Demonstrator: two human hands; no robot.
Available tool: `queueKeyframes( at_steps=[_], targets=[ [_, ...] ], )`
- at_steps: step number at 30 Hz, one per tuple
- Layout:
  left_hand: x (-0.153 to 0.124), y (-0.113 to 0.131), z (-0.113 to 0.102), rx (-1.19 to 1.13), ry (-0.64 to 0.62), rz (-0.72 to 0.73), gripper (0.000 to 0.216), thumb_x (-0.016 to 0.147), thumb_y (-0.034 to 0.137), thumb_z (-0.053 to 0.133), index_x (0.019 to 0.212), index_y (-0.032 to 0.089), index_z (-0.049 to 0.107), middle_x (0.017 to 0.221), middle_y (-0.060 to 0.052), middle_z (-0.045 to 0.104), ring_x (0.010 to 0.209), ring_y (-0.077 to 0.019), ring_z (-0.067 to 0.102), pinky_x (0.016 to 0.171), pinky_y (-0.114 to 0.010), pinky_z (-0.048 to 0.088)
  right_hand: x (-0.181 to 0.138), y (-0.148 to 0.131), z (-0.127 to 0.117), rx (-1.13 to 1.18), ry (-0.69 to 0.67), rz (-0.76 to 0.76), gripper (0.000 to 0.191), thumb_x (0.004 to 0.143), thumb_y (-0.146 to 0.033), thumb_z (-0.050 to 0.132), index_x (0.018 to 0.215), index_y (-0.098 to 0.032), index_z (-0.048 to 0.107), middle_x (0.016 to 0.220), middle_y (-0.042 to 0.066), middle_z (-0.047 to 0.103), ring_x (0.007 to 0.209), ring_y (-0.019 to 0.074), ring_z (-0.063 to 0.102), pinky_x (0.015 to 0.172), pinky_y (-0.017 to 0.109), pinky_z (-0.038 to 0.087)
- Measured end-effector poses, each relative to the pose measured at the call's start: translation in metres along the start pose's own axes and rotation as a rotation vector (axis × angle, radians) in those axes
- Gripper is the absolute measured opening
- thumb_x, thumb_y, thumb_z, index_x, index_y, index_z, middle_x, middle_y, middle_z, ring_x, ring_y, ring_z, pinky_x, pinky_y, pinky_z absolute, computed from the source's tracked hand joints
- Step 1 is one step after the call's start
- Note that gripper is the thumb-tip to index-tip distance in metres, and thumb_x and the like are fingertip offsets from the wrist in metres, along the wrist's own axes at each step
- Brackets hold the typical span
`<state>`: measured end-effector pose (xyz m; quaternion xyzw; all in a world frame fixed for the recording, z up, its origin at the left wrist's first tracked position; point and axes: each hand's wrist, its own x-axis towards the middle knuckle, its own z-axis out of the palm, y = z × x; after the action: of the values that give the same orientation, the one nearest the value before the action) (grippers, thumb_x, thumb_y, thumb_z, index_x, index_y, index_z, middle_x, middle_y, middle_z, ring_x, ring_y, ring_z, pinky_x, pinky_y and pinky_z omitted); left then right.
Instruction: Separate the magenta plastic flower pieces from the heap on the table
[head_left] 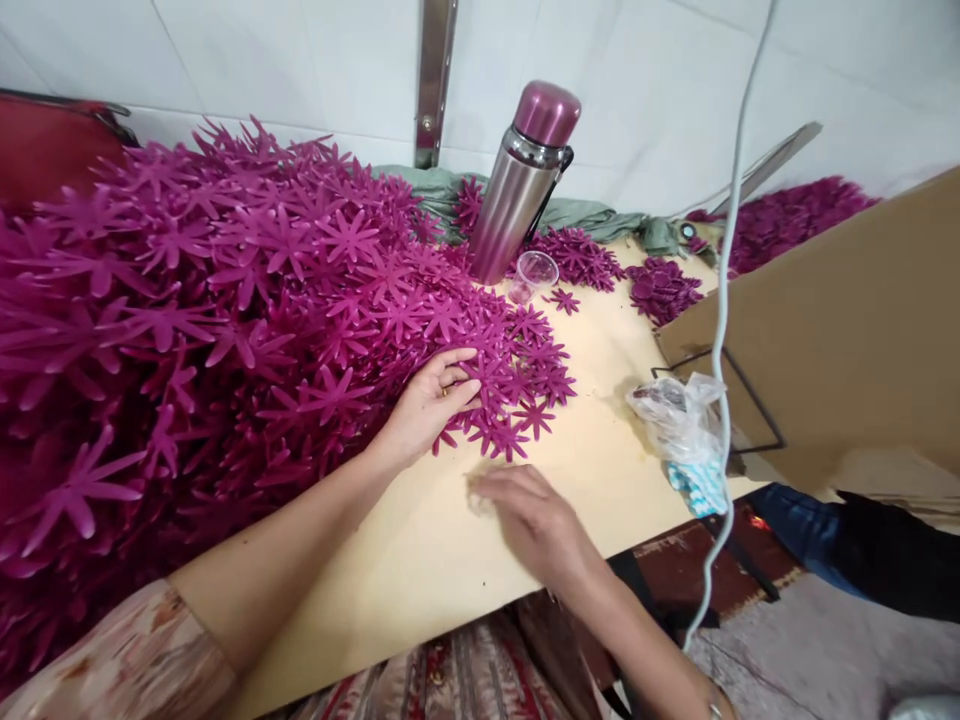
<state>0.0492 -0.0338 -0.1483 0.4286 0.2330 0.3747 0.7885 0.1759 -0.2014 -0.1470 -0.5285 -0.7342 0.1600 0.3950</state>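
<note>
A large heap of purple flower-shaped pieces (300, 290), each with narrow pointed petals, covers the left part of the table (600, 460). My left hand (431, 405), with a ring on one finger, is at the heap's right edge. Its thumb and forefinger are apart, their tips against the loose flower pieces (510, 385) there. Closer to the table's front edge, my right hand (536, 520) hovers over the tabletop, apart from the flowers. Motion smears its bent fingers, and whether they hold anything cannot be made out.
Behind the heap stand a steel thermos (517, 185) with a purple cap and a clear plastic cup (534, 275). Smaller purple clusters (664, 290) lie farther right. A plastic bag (679, 415), a hanging white cable (724, 330) and a cardboard box (840, 340) occupy the right side.
</note>
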Motion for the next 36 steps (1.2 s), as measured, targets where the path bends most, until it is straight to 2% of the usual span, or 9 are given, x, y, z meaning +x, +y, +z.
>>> queueKeyframes(
  at_steps=[3,5,10,14,18,25,28,31,36],
  targets=[
    [-0.001,0.002,0.001,-0.001,-0.009,-0.008,0.045,0.081,0.022,0.078,0.123,0.022,0.061,0.091,0.004,0.063,0.082,-0.0077,0.064,0.083,-0.023,0.056,-0.015,0.012,-0.024,-0.145,0.181,0.167,0.032,0.097,-0.006,0.056,0.115,-0.027,0.071,0.112,0.005,0.076,0.109,0.0186,0.070,0.097,0.037,0.059],
    [-0.001,0.003,0.001,-0.001,0.001,-0.013,0.045,0.081,0.023,0.078,0.123,0.022,0.061,0.093,0.004,0.062,0.081,-0.0073,0.063,0.082,-0.023,0.056,-0.029,0.002,-0.026,-0.196,0.207,0.246,0.028,0.096,-0.009,0.057,0.112,-0.027,0.071,0.110,0.006,0.076,0.108,0.0193,0.071,0.095,0.035,0.059],
    [0.000,0.003,0.001,0.007,0.000,-0.030,0.044,0.084,0.023,0.076,0.125,0.023,0.061,0.095,0.002,0.063,0.084,-0.0084,0.063,0.083,-0.024,0.057,-0.068,-0.023,-0.022,-0.104,-0.018,0.138,0.030,0.095,-0.008,0.056,0.113,-0.027,0.071,0.103,0.004,0.076,0.099,0.0176,0.073,0.086,0.026,0.061],
    [0.000,0.003,0.001,0.016,-0.001,-0.025,0.043,0.085,0.022,0.076,0.125,0.023,0.062,0.096,0.002,0.063,0.085,-0.0083,0.063,0.084,-0.022,0.056,-0.078,0.018,-0.058,-0.311,0.179,0.314,0.024,0.097,-0.012,0.055,0.103,-0.027,0.072,0.103,0.005,0.076,0.102,0.0203,0.073,0.093,0.034,0.059],
    [0.000,0.003,0.002,0.023,-0.002,-0.033,0.044,0.084,0.023,0.076,0.125,0.023,0.061,0.096,0.002,0.063,0.084,-0.0084,0.063,0.082,-0.022,0.056,-0.045,0.074,-0.093,-0.471,0.222,0.334,0.022,0.097,-0.016,0.050,0.094,-0.023,0.070,0.099,0.008,0.075,0.097,0.0235,0.071,0.089,0.041,0.059],
    [-0.003,0.005,0.003,0.055,0.014,-0.022,0.043,0.085,0.025,0.075,0.125,0.023,0.060,0.095,0.002,0.062,0.081,-0.0082,0.061,0.082,-0.023,0.054,0.033,0.114,-0.097,-0.668,0.149,0.231,0.040,0.093,-0.008,0.038,0.119,-0.014,0.068,0.120,0.018,0.072,0.113,0.0307,0.067,0.101,0.052,0.053],
    [-0.004,0.004,0.002,0.105,0.015,-0.014,0.043,0.089,0.025,0.070,0.130,0.023,0.057,0.098,0.001,0.064,0.082,-0.0090,0.061,0.083,-0.024,0.052,0.042,0.101,-0.101,-0.744,0.192,0.292,0.041,0.094,-0.010,0.036,0.120,-0.011,0.068,0.130,0.022,0.067,0.118,0.0330,0.067,0.101,0.053,0.054],
    [-0.004,0.003,0.002,0.137,0.071,0.022,0.043,0.089,0.023,0.071,0.130,0.023,0.057,0.098,0.001,0.064,0.084,-0.0095,0.061,0.083,-0.024,0.052,0.059,0.066,-0.101,-0.746,0.258,0.315,0.031,0.097,-0.019,0.046,0.116,-0.013,0.070,0.128,0.021,0.068,0.115,0.0353,0.067,0.102,0.054,0.053],
    [-0.005,0.003,0.004,0.112,0.142,0.054,0.044,0.087,0.025,0.074,0.128,0.022,0.057,0.101,-0.001,0.068,0.087,-0.0109,0.065,0.081,-0.023,0.054,0.109,0.018,-0.067,-0.405,0.208,0.104,0.016,0.095,-0.029,0.066,0.108,-0.024,0.073,0.112,0.010,0.071,0.108,0.0271,0.066,0.099,0.048,0.053]
  ],
)
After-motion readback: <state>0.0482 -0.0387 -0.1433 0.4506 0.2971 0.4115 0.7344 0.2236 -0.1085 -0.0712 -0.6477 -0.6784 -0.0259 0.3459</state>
